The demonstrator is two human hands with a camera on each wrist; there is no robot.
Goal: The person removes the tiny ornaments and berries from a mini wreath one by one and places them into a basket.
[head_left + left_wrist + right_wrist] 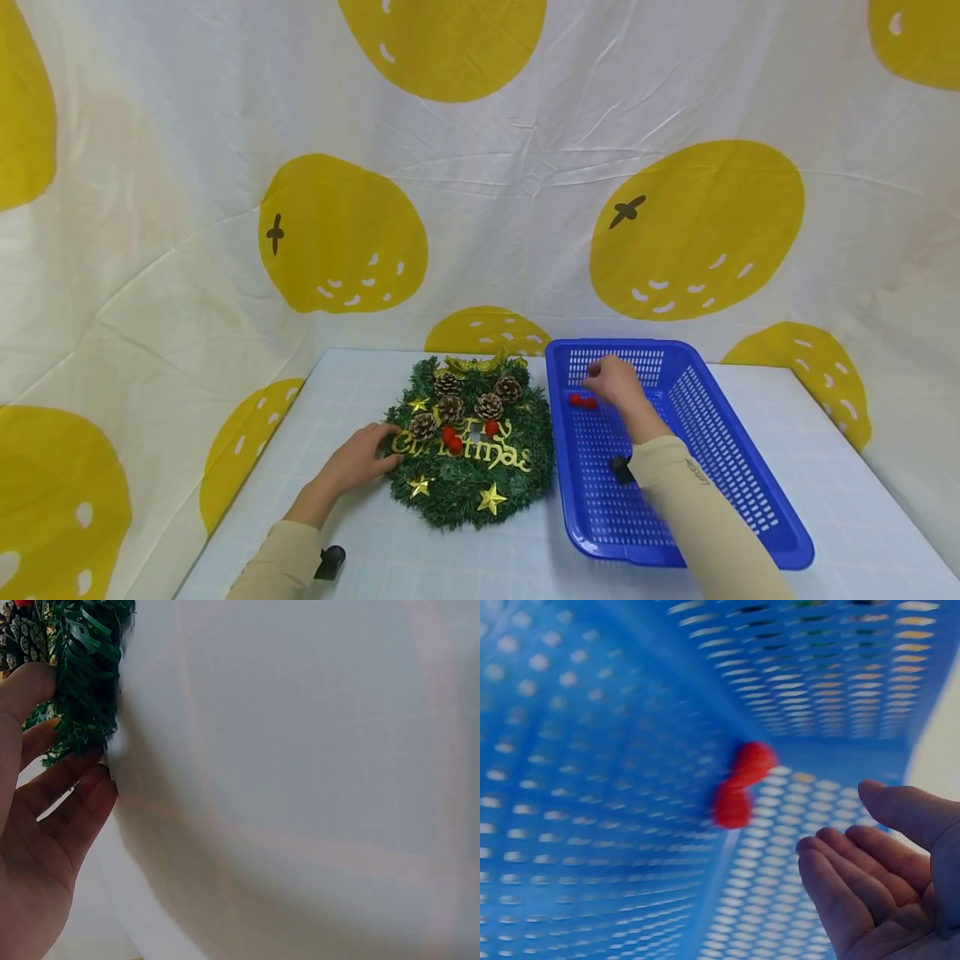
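A green Christmas wreath lies on the table, with gold "Merry Christmas" lettering, pine cones, gold stars and red balls on it. My left hand rests at its left edge; in the left wrist view, the fingertips touch the foliage low by the table. Inside the blue basket, a joined pair of red balls lies near the far left corner. Above them hangs my right hand, its thumb apart from loosely bent fingers and nothing between them in the right wrist view.
The basket stands right of the wreath, its rim close to the foliage. A white curtain with yellow fruit prints hangs behind the table. Both sleeved forearms reach in from the front, with a small black camera on each wrist.
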